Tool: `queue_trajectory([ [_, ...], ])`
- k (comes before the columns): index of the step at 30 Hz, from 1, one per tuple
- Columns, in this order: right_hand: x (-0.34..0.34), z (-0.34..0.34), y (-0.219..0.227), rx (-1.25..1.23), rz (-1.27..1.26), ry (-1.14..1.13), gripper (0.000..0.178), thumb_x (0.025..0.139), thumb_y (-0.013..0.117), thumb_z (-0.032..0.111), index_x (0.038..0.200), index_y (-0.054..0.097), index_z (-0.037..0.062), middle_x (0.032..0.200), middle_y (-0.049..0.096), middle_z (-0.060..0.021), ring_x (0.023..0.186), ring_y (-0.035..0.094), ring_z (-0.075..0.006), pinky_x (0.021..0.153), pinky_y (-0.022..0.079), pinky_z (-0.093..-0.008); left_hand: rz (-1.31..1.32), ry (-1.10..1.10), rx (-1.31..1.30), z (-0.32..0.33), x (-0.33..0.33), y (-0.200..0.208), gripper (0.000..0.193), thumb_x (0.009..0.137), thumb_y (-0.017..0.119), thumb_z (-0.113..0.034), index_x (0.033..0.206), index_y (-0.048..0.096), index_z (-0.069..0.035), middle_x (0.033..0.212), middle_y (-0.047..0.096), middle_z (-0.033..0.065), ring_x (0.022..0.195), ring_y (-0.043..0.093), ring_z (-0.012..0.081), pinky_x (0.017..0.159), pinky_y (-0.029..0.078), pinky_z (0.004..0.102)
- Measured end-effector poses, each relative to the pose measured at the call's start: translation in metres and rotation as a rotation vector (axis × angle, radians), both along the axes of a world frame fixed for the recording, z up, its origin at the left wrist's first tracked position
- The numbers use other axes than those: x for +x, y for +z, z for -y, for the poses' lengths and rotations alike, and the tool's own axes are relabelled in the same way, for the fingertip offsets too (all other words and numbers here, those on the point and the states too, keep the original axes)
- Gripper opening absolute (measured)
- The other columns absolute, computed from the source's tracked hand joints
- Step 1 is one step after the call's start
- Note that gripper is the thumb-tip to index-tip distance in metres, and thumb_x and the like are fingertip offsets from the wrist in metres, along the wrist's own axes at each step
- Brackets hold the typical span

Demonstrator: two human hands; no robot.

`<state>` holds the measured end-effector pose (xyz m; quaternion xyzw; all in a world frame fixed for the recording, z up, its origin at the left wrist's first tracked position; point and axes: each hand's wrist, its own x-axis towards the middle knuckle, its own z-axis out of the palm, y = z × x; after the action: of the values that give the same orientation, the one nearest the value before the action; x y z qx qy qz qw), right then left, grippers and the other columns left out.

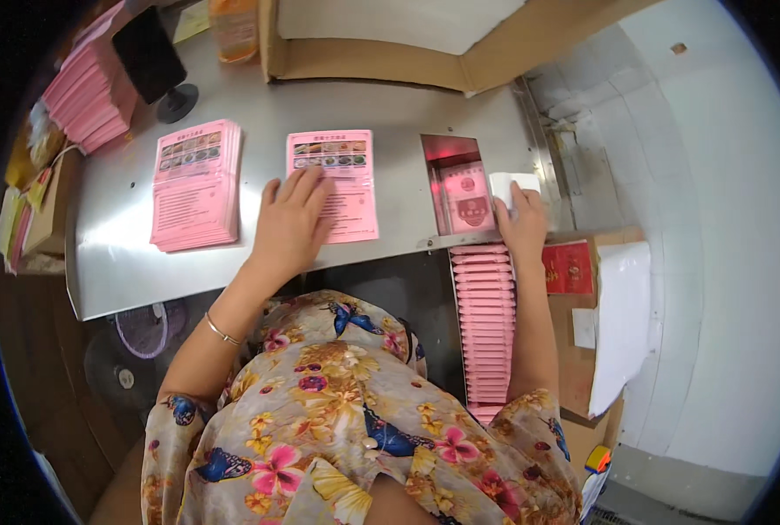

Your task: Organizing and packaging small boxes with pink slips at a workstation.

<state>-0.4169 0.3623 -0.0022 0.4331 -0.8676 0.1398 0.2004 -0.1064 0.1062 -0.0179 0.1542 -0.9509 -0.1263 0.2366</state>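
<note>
Head view: my left hand (290, 220) , unclenched, lay on the packet (352, 207), whose long axis ran away from me. My right hand (525, 227), well to the packet's right, touched the white block (501, 185); I couldn't tell whether it gripped. Between them, the slot (449, 150) sat nearer my right hand.

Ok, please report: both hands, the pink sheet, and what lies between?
Left hand on pink sheet, on metal table. Right hand at white block. Between them: table slot, pink packet inside.

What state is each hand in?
Left hand: open, fingers on the flat pink printed packet.
Right hand: fingers on a small white rectangular block; grip can't be told.
</note>
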Motion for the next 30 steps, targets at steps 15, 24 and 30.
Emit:
queue_trajectory([
  [15, -0.008, 0.005, -0.009, -0.031, -0.029, -0.018, 0.033, 0.093, 0.065, 0.026, 0.120, 0.070, 0.0083, 0.112, 0.065, -0.0160, 0.101, 0.063, -0.0365, 0.087, 0.049, -0.0446, 0.015, 0.070, 0.043, 0.001, 0.006, -0.004, 0.049, 0.089, 0.064, -0.019, 0.133, 0.053, 0.000, 0.144, 0.049, 0.0173, 0.136, 0.044, 0.0345, 0.112, 0.030, 0.0566],
  [24, -0.016, 0.004, -0.007, -0.092, -0.097, 0.092, 0.031, 0.089, 0.072, 0.024, 0.115, 0.073, 0.0070, 0.106, 0.066, -0.0152, 0.098, 0.062, -0.0339, 0.089, 0.046, -0.0433, 0.044, 0.048, 0.008, 0.006, 0.009, -0.010, 0.050, 0.092, 0.061, -0.020, 0.137, 0.052, 0.001, 0.146, 0.047, 0.0171, 0.138, 0.043, 0.0340, 0.113, 0.028, 0.0582],
  [30, -0.002, 0.011, -0.004, -0.170, -0.044, 0.099, 0.020, 0.090, 0.068, 0.018, 0.104, 0.076, 0.0059, 0.080, 0.065, -0.0092, 0.072, 0.062, -0.0286, 0.068, 0.047, -0.0395, 0.019, -0.010, 0.060, 0.005, 0.007, -0.002, 0.050, 0.088, 0.065, -0.019, 0.133, 0.054, 0.000, 0.145, 0.048, 0.0172, 0.137, 0.043, 0.0350, 0.113, 0.029, 0.0579],
])
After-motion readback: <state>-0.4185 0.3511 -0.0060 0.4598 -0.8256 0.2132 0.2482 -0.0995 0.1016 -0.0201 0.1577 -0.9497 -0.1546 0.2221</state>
